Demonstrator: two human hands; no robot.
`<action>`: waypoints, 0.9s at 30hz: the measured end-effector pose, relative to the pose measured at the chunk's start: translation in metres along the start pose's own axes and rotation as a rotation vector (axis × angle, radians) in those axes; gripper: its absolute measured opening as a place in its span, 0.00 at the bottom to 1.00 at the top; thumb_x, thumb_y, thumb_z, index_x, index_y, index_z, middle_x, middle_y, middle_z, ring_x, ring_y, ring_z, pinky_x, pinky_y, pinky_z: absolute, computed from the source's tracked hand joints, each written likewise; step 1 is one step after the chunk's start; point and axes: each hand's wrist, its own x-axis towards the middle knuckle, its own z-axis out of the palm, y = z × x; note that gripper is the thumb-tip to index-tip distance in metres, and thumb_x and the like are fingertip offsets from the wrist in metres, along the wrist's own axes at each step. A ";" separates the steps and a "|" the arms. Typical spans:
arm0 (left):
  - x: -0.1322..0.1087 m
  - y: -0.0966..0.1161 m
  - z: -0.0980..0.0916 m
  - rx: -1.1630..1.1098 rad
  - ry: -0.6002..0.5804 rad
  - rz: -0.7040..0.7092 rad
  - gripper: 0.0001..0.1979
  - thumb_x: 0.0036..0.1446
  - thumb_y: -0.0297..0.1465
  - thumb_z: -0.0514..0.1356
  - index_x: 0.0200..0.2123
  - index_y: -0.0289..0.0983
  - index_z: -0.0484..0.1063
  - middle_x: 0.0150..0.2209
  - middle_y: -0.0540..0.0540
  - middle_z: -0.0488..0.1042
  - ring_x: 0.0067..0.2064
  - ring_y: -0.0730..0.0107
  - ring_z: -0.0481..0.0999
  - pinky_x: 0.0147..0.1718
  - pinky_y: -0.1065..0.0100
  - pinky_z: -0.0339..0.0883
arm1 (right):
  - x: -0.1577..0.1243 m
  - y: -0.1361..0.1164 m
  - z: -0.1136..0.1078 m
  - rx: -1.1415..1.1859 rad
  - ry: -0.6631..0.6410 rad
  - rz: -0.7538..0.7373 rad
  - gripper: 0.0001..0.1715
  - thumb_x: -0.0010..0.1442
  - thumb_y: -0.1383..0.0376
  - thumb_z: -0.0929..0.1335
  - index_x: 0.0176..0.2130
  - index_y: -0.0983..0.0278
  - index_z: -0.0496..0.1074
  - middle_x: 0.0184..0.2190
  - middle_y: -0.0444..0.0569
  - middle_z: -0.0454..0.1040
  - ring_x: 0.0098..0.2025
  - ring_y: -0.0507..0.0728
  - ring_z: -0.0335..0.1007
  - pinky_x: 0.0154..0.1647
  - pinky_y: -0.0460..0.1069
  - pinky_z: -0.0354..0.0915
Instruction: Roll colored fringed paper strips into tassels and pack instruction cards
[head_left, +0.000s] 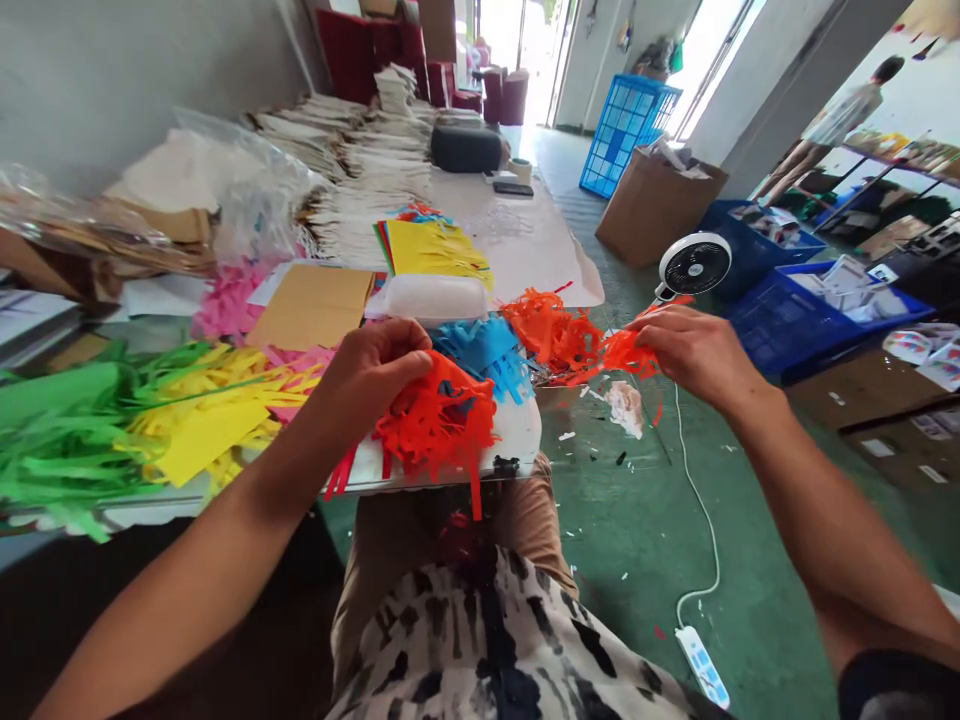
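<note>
Head view: left hand, fingers curled closed over red paper fringe; right hand pinched orange paper fringe tight; power strip markings unreadable.

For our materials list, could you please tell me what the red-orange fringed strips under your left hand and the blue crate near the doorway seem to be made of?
The red-orange fringed strips under the left hand look like thin matte paper or card, given their flat colour and soft curls, though craft foam is possible. The blue crate looks like moulded plastic, with an even colour and a gridded wall.
</note>
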 end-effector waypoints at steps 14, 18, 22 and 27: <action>0.021 0.006 0.046 0.338 -0.152 0.195 0.05 0.51 0.32 0.59 0.26 0.38 0.68 0.24 0.53 0.67 0.26 0.75 0.64 0.25 0.69 0.55 | 0.013 -0.105 0.035 0.728 0.175 0.389 0.19 0.68 0.57 0.69 0.57 0.55 0.75 0.56 0.49 0.81 0.56 0.62 0.78 0.55 0.60 0.73; 0.034 0.018 0.067 0.512 -0.194 0.340 0.01 0.50 0.28 0.60 0.28 0.37 0.70 0.24 0.54 0.68 0.26 0.75 0.63 0.28 0.67 0.54 | 0.035 -0.159 0.036 0.762 0.198 0.472 0.21 0.63 0.58 0.71 0.55 0.57 0.74 0.52 0.51 0.82 0.51 0.63 0.78 0.51 0.59 0.72; 0.048 0.014 0.068 0.663 -0.213 0.449 0.11 0.52 0.24 0.61 0.40 0.37 0.77 0.25 0.53 0.71 0.26 0.74 0.65 0.29 0.66 0.54 | 0.044 -0.147 0.048 0.620 0.346 0.579 0.12 0.61 0.65 0.65 0.39 0.60 0.78 0.37 0.47 0.83 0.39 0.59 0.78 0.43 0.55 0.70; 0.065 -0.001 0.063 0.868 -0.135 0.472 0.11 0.56 0.30 0.62 0.41 0.39 0.82 0.23 0.51 0.71 0.26 0.68 0.66 0.32 0.64 0.56 | 0.047 -0.121 0.029 0.568 0.379 0.527 0.16 0.60 0.67 0.63 0.38 0.59 0.80 0.38 0.46 0.84 0.41 0.59 0.80 0.48 0.56 0.72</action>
